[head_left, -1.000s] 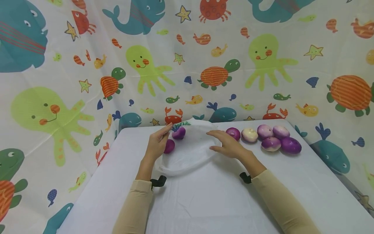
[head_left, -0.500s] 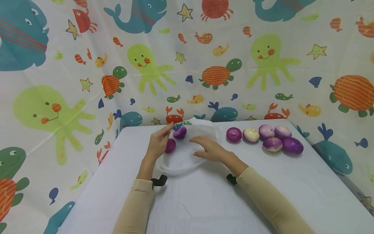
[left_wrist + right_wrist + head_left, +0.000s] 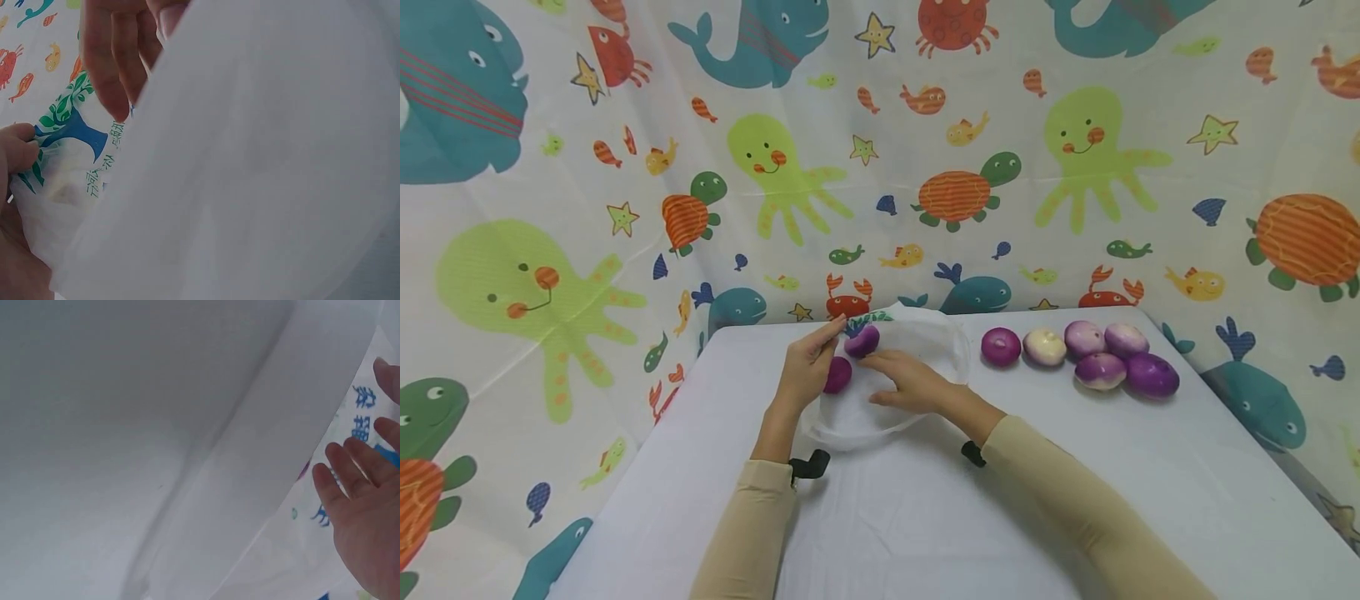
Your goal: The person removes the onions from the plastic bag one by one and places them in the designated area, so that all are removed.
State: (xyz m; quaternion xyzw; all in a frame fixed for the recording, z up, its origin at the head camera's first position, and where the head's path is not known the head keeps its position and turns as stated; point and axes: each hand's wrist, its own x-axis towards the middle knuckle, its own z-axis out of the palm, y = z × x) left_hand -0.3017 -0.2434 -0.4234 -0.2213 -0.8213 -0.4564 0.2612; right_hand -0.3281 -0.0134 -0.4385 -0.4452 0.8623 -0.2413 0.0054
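Note:
In the head view a white plastic bag (image 3: 850,425) lies mouth toward me near the table's far edge. My left hand (image 3: 805,371) holds its left rim; the left wrist view shows thumb and finger (image 3: 19,147) pinching the bag by a printed tree. Two purple onions show within the bag's outline: one (image 3: 838,375) beside my left hand, another (image 3: 862,342) farther back. My right hand (image 3: 910,383) reaches over the bag mouth, fingers extended toward the farther onion; contact cannot be told. In the right wrist view that hand (image 3: 369,500) has spread fingers and holds nothing.
Several onions stand right of the bag on the white table (image 3: 880,525): a purple one (image 3: 1001,347), a pale one (image 3: 1043,347) and a cluster (image 3: 1101,371) near the far right corner. A sea-animal curtain (image 3: 887,233) hangs behind and at both sides.
My right hand has moved left, from the bag's right rim across its mouth toward the onions in it. My left hand stays in place on the bag.

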